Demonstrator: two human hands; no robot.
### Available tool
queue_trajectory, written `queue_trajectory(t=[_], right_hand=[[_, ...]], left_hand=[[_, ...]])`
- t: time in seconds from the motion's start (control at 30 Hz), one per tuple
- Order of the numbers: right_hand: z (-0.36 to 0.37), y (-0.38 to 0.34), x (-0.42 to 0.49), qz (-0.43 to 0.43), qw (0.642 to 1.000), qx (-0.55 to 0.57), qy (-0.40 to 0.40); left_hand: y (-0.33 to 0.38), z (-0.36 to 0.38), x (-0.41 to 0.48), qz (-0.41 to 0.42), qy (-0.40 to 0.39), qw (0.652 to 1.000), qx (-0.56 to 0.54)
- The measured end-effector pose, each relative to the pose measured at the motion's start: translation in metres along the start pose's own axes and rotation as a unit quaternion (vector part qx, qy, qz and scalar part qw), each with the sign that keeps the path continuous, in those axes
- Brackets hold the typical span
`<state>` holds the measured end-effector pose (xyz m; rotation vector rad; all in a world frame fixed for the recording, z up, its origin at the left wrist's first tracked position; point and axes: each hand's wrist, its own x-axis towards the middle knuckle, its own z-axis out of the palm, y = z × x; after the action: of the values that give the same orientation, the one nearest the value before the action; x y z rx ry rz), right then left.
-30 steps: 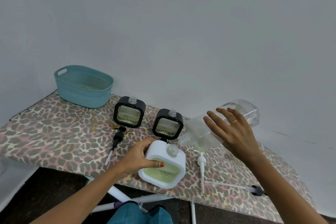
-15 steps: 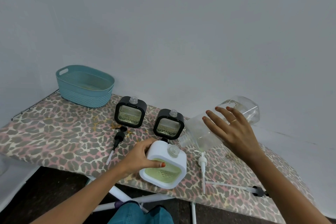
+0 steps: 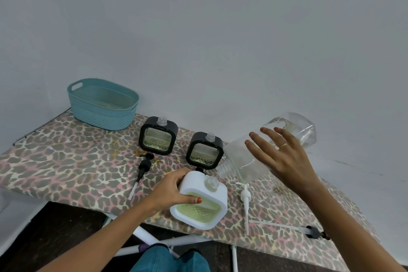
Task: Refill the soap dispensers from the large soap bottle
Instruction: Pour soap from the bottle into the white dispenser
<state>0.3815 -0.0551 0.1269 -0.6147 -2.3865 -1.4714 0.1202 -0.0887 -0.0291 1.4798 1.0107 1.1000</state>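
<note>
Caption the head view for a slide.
Left hand grips the white dispenser while the right hand holds the large bottle tilted, mouth near its open neck.

Clear glossy plastic bottle, seemingly cloth leopard-print cover, ribbed basket.
</note>
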Motion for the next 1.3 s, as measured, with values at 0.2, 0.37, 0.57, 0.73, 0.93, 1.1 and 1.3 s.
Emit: queue_trajectory(t=[0.2, 0.37, 0.57, 0.73, 0.93, 1.1, 1.3], right_hand=[[0.000, 0.001, 0.001, -0.006, 1.000, -0.013, 0.015], [0.002, -0.001, -0.002, -0.004, 1.000, -0.013, 0.010], [0.007, -0.015, -0.012, 0.030, 0.999, 0.022, -0.040], [0.009, -0.026, -0.018, 0.079, 0.993, 0.072, -0.056], [0.013, -0.038, -0.033, 0.152, 0.974, 0.120, -0.118], [0.008, -0.046, -0.047, 0.243, 0.946, 0.170, -0.129], [-0.001, -0.050, -0.062, 0.398, 0.877, 0.249, -0.102]], left_hand=[[0.000, 0.000, 0.000, 0.004, -0.001, 1.000, -0.002], [0.002, 0.001, 0.000, 0.003, 0.000, 1.000, -0.008], [0.002, 0.001, -0.001, -0.006, 0.004, 1.000, -0.013], [0.004, 0.003, -0.002, -0.011, 0.012, 1.000, -0.018], [0.009, 0.006, -0.003, -0.019, 0.008, 1.000, -0.018], [0.017, 0.013, 0.002, -0.016, 0.012, 0.998, -0.054], [0.027, 0.029, 0.017, -0.017, 0.013, 0.998, -0.060]])
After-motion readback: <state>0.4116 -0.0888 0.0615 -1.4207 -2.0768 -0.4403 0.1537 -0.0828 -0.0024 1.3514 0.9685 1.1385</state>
